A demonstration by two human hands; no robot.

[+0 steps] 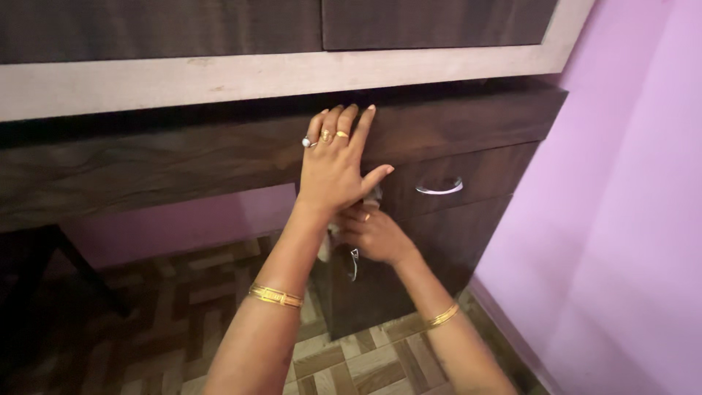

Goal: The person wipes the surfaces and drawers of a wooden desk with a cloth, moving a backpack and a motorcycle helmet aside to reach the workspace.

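My left hand (338, 164) rests flat on the dark wooden desk top (183, 157), fingers spread, wearing rings and a gold bangle. Just below it, my right hand (373, 232) is closed around a crumpled white cloth (371, 197) pressed against the front of the dark drawer unit (468, 219). Most of the cloth is hidden between the two hands. A curved silver drawer handle (439, 188) sits to the right of both hands. A second silver handle (354, 263) shows just under my right hand.
A pale-framed cabinet (278, 73) with dark doors stands above the desk. A pink wall (621, 219) closes the right side. The floor (183, 329) has brown patterned tiles. A dark chair leg (88, 271) slants under the desk at left.
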